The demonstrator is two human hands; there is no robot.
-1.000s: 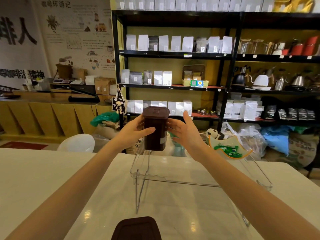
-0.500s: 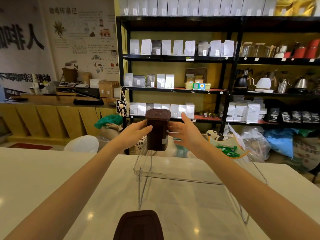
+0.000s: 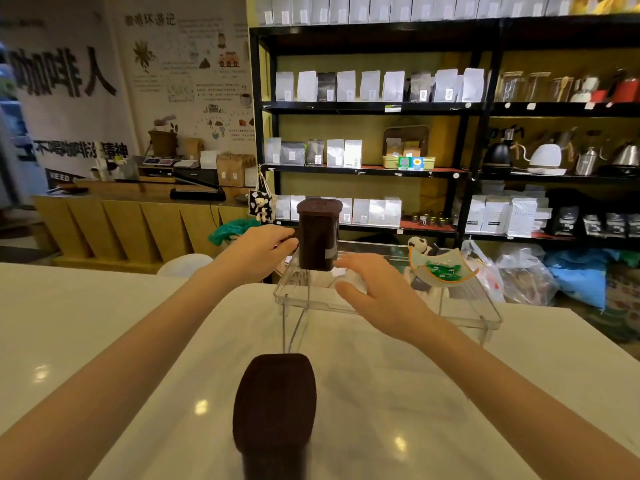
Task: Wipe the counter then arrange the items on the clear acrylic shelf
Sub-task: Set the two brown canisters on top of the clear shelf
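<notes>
**Two dark canisters, one already up on the clear shelf**

Two things matter here, taken from left to right. The left hand rests against the left side of the tall dark-brown lidded plastic canister, fingers curled loosely at its wall; whether this grip presses the canister or merely touches it cannot be told from this view. The canister stands upright on the left end of the clear acrylic shelf, near the back edge. Just to its right, the right hand hovers open over the shelf top, fingers spread and holding nothing, its fingertips close to the canister's lower right corner.

The canister looks rigid and smooth-sided, probably of moderate weight if full, and likely to slide easily on the slick acrylic. Being tall and narrow, it could tip if pushed high up, so the best hold is around the mid-body from both sides, below the lid. The shelf itself is stiff but light on thin legs and may shift under a hard nudge.

Further right on the shelf sits a curved glass dish with green pattern and orange rim. In the near foreground, a second dark-brown canister waits on the white glossy tabletop, well apart from both hands, presumably next to go up.
</notes>
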